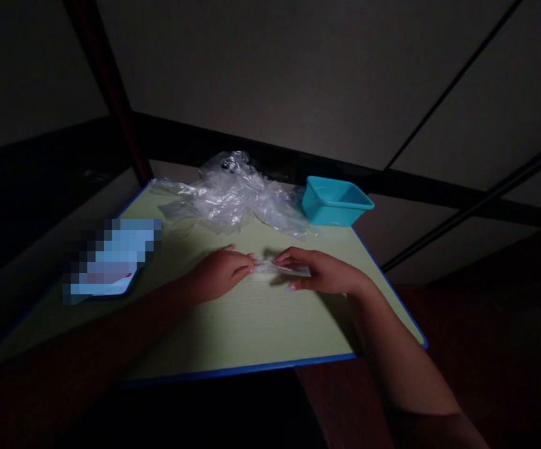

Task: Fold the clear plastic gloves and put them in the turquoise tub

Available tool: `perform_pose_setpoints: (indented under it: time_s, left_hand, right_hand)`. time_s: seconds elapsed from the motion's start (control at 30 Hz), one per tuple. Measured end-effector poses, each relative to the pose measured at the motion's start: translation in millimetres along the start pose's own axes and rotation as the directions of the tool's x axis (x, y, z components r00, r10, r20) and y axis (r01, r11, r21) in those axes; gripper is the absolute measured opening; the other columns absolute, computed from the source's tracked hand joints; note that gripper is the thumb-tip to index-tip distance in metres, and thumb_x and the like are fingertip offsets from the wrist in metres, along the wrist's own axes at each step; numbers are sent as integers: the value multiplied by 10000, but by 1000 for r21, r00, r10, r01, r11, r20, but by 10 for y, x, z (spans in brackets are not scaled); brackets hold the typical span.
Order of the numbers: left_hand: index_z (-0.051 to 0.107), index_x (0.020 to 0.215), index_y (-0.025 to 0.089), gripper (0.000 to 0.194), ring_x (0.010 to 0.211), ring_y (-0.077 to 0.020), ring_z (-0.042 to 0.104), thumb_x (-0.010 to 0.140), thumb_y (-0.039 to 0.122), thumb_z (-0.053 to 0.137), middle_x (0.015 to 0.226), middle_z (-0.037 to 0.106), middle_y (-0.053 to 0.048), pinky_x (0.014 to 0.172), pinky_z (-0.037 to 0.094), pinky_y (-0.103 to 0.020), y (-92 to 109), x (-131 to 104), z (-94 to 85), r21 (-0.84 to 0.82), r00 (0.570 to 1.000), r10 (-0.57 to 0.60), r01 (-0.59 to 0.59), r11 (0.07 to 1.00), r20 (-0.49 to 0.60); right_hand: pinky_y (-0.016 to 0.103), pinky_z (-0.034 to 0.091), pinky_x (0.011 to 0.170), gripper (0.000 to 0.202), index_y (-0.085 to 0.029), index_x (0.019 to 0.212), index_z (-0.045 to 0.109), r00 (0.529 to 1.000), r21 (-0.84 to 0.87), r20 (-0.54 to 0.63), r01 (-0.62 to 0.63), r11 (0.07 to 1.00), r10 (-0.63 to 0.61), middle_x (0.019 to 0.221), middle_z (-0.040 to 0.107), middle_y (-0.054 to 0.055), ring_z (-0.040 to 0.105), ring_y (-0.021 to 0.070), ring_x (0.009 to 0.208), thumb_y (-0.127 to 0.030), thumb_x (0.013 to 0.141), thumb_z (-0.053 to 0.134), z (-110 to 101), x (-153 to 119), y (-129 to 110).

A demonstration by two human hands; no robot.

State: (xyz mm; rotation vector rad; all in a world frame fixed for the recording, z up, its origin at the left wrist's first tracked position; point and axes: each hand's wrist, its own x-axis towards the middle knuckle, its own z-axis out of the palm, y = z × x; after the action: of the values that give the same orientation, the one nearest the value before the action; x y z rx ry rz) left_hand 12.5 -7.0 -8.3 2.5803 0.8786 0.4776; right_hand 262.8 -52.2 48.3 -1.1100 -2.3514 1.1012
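Observation:
A small piece of clear plastic [265,266] lies low over the middle of the table, between my two hands. My left hand [223,272] pinches its left end, fingertips pressed together. Over its right part is my right hand [319,270], thumb and fingers apart, with the fingertips touching or just above the plastic. Behind my hands spreads a heap of crumpled clear plastic bags [237,196]. To the right of the heap stands a turquoise plastic basket [333,215]; its inside shows no contents that I can make out.
A lit screen device [115,284], partly pixelated, lies on the left side of the pale green table [251,343], which has a blue edge. Dark wall panels [274,81] rise behind the table.

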Motion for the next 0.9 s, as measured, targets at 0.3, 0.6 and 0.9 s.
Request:
perform_pose_setpoints:
  time_s: [0.3, 0.6, 0.9]
  left_hand:
    - [692, 874, 203, 196, 993, -199, 658, 889, 220, 497, 1066, 719, -42, 976, 409, -377, 2, 10, -19, -117, 996, -9, -2, 993, -94]
    - [705, 894, 177, 193, 988, -209, 648, 861, 222, 520, 1051, 719, -70, 871, 477, -335, -36, 19, 5, -215, 988, -38, 6, 977, -147]
    - [676, 735, 176, 126, 804, -201, 599, 807, 193, 573, 784, 686, -45, 765, 438, -317, 7, 31, -102, -11, 974, -30, 28, 1000, -225]
  right_hand:
    - [266, 394, 616, 290, -151, 917, 633, 944, -386, -4, -306, 870, 331, 824, 637, 32, 544, 150, 697, -298, 695, 749, -163, -32, 107]
    - [255, 369, 619, 131, -144, 845, 630, 940, -400, 7, -310, 863, 341, 787, 633, 41, 523, 140, 684, -165, 851, 501, -197, -14, 173]
    - [247, 344, 591, 133, -141, 791, 604, 940, -405, -24, -319, 857, 339, 684, 590, 18, 489, 123, 622, -138, 848, 484, -196, 35, 201]
